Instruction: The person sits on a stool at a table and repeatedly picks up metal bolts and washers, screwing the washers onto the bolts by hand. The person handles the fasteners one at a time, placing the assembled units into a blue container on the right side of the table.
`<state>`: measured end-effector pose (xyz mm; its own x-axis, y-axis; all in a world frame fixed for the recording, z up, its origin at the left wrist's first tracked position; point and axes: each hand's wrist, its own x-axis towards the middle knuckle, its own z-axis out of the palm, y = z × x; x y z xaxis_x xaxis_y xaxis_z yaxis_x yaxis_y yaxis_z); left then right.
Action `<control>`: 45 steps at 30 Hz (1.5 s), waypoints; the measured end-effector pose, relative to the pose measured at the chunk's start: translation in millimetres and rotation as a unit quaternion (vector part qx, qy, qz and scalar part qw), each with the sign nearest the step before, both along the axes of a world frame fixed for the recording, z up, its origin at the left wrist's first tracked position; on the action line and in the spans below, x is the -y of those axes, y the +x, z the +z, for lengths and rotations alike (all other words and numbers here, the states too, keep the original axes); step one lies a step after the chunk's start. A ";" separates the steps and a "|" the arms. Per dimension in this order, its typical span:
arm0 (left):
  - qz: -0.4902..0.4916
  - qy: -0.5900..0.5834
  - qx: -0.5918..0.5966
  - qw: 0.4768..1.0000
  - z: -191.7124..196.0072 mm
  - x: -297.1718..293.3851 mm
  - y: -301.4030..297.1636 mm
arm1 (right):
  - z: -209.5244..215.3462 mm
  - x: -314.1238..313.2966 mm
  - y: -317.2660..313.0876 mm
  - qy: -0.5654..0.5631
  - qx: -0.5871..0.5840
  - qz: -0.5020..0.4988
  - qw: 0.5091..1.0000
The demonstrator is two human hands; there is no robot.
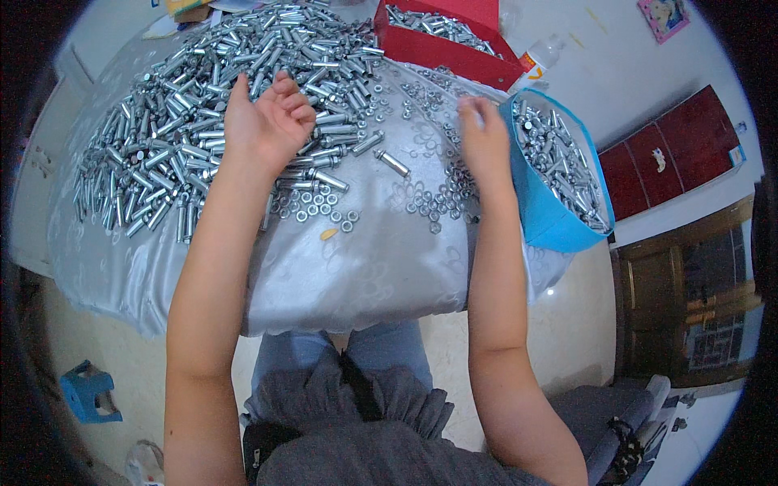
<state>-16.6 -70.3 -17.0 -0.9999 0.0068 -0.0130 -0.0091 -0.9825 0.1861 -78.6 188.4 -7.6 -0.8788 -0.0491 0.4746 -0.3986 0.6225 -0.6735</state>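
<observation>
My left hand (271,125) is over the big heap of silvery sleeve anchor bolts (194,150), palm turned up. Its thumb stands apart from the loosely curled fingers, and nothing shows in the palm. Beside the blue container, my right hand (486,146) hovers over scattered hex nuts (438,198); its fingertips are smeared by motion, so what they hold is unclear. A single bolt (392,163) lies between my hands. More nuts (324,202) sit by the heap's near edge. The open blue container (553,206) is full of similar bolts (559,154).
A red box (454,55) holding bolts stands at the far side, with a clear plastic bottle (541,58) next to it. A small yellow piece (328,234) rests on the silvery tablecloth (356,275). On the floor at left is a blue stool (91,393).
</observation>
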 end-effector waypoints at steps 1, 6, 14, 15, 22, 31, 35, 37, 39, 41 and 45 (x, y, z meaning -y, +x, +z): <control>0.003 -0.002 0.001 1.000 -1.7 0.4 -0.3 | -6.5 5.3 3.7 0.047 -0.021 0.005 0.999; 0.010 -0.011 0.033 0.999 -1.8 1.0 -2.4 | -2.6 11.6 16.8 0.111 -0.008 0.129 0.985; 0.007 -0.027 0.023 0.999 3.2 2.6 0.0 | 32.0 5.2 31.3 -0.276 -0.233 0.102 0.927; -0.003 -0.016 0.019 1.000 3.0 0.9 -0.1 | 35.9 -0.5 36.1 -0.323 -0.285 0.092 0.898; -0.022 -0.011 0.046 0.999 -0.9 -0.5 -2.5 | 30.9 -44.7 65.2 -0.097 -0.184 -0.009 0.978; -0.034 -0.006 0.037 0.999 -2.3 -5.5 -1.1 | 11.1 -69.7 106.9 0.299 0.007 0.077 0.951; -0.025 -0.031 0.055 0.998 1.1 -5.8 1.7 | 14.4 -63.4 103.6 0.299 -0.029 0.086 0.950; -0.019 -0.070 0.061 0.996 7.5 -8.4 2.7 | 19.6 -55.0 98.6 0.263 -0.068 0.102 0.957; 0.002 -0.131 0.101 0.986 12.3 -15.0 3.5 | 34.3 -38.8 93.5 0.189 -0.107 0.128 0.968; 0.032 -0.205 0.107 0.972 12.9 -15.9 4.2 | 45.0 -14.8 76.9 0.114 -0.124 0.140 0.976; 0.101 -0.430 0.103 0.892 17.9 -23.2 4.2 | 28.3 27.3 30.1 -0.164 -0.130 0.096 0.973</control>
